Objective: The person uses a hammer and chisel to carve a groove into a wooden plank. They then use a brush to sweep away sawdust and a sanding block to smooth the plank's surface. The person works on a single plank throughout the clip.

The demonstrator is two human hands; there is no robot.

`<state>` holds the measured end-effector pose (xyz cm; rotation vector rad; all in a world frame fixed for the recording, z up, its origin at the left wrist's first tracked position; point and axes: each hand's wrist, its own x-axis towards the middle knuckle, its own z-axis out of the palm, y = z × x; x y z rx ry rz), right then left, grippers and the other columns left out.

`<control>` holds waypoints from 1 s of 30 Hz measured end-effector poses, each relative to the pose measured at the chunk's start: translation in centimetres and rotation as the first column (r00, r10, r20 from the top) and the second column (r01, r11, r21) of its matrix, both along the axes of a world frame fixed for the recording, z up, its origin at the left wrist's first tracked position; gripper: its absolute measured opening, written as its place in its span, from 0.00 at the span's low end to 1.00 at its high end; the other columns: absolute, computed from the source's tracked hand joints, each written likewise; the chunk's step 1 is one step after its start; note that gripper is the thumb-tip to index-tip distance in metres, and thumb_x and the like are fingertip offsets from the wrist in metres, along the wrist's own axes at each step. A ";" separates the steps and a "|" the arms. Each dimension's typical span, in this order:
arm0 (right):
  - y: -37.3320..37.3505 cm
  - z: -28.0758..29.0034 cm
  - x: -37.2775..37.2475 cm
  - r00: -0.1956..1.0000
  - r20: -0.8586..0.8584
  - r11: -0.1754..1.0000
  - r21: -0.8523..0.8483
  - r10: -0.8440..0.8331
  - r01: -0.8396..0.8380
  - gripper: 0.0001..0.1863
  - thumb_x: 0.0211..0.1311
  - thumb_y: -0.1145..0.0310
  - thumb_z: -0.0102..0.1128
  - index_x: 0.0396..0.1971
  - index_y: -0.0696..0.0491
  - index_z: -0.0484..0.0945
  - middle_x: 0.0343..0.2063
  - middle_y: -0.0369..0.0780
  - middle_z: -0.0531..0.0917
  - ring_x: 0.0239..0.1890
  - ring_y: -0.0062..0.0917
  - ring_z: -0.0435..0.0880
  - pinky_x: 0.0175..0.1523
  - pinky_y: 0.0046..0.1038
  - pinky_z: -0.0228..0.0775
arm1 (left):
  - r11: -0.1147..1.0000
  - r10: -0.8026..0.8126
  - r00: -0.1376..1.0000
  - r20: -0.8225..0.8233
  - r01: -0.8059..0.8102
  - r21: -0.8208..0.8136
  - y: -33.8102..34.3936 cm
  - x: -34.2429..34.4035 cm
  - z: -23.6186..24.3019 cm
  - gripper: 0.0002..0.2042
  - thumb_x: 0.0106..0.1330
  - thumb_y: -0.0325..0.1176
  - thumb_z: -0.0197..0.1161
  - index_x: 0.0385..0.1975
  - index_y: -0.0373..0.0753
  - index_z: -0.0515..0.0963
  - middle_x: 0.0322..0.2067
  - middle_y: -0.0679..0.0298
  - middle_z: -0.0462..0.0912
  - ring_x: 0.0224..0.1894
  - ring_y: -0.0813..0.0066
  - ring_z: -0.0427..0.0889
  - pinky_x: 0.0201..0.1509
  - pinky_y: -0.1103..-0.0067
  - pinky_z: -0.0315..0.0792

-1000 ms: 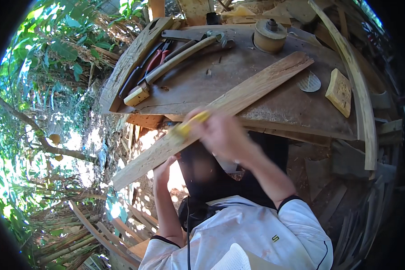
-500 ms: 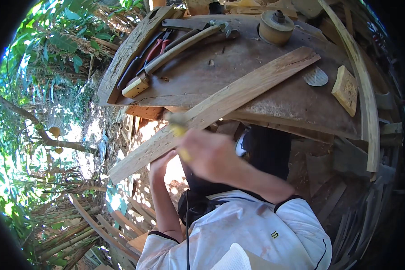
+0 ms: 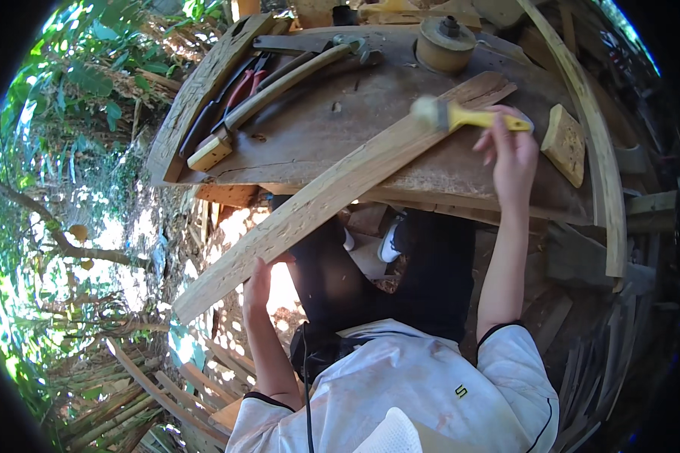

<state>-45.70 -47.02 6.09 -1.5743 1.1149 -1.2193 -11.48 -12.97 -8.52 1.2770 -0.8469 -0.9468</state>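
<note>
A long wooden plank (image 3: 317, 189) slants from the lower left up across the front edge of the workbench. My left hand (image 3: 258, 285) grips its lower edge near the near end, with some fingers hidden beneath the wood. In my right hand (image 3: 512, 155) is a paintbrush (image 3: 480, 118) with a yellow handle. Its pale bristles, blurred by motion, point left over the plank's far part. I cannot tell whether they touch the wood.
On the bench (image 3: 340, 113) lie a hammer (image 3: 287, 84), red-handled pliers (image 3: 243, 89) and a saw-like tool (image 3: 291, 45) at the left. A round pot (image 3: 446, 45) stands at the back. A wood block (image 3: 565, 146) and a curved strip (image 3: 601, 143) are at the right.
My right hand has swept the brush from the plank's near part to its far right part. My left hand still holds the near end; the whole view has shifted slightly.
</note>
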 end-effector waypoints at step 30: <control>-0.4 0.8 -4.1 0.994 -0.023 0.951 -0.294 -0.107 0.096 0.12 0.80 0.68 0.58 0.53 0.59 0.82 0.41 0.37 0.84 0.30 0.17 0.81 0.40 0.20 0.78 | 0.972 0.064 0.923 -0.379 -0.143 -0.184 3.6 3.8 1.6 0.23 0.79 0.41 0.61 0.68 0.36 0.71 0.46 0.56 0.82 0.33 0.74 0.79 0.29 0.80 0.76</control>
